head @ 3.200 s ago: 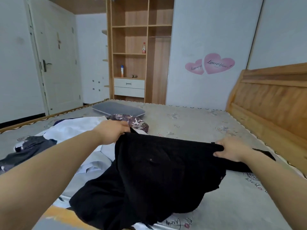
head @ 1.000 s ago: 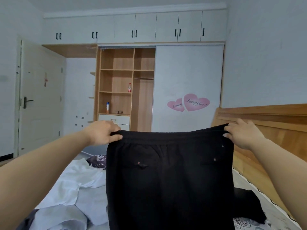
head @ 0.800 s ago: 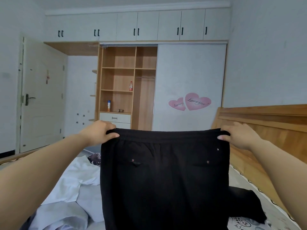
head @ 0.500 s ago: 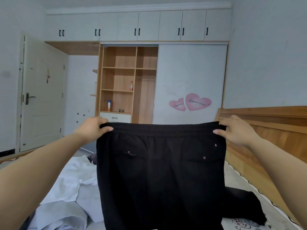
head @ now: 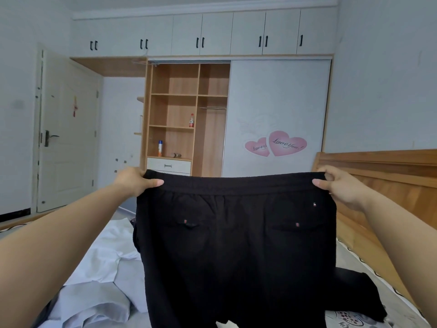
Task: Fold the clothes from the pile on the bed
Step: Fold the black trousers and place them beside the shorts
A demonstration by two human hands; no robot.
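— What differs from three seconds back?

— Then the black trousers (head: pixel 236 245) were bunched low over the bed; now they hang stretched out in the air, and over the last second the waistband has crept a little higher and wider.

— And the grip?

— The left hand (head: pixel 136 182) pinches the left end of the waistband, thumb on the near face, fingers curled behind. The right hand (head: pixel 338 185) is clamped the same way on the right end. The band runs taut and level between them, and the cloth hangs straight down from both grips, back pockets facing the person.

— Where do the legs end?

— I cannot tell; they pass below the picture. A dark fold of cloth lies on the bed (head: pixel 409 311) at the right, near the wooden headboard (head: pixel 387 185) side.

— What lies about them?

— A white shirt (head: pixel 104 268) is spread on the bed to the left, just beside the hanging cloth. The headboard edge runs close along the right. Beyond the far edge stands a wardrobe (head: pixel 189 110) with open shelves.
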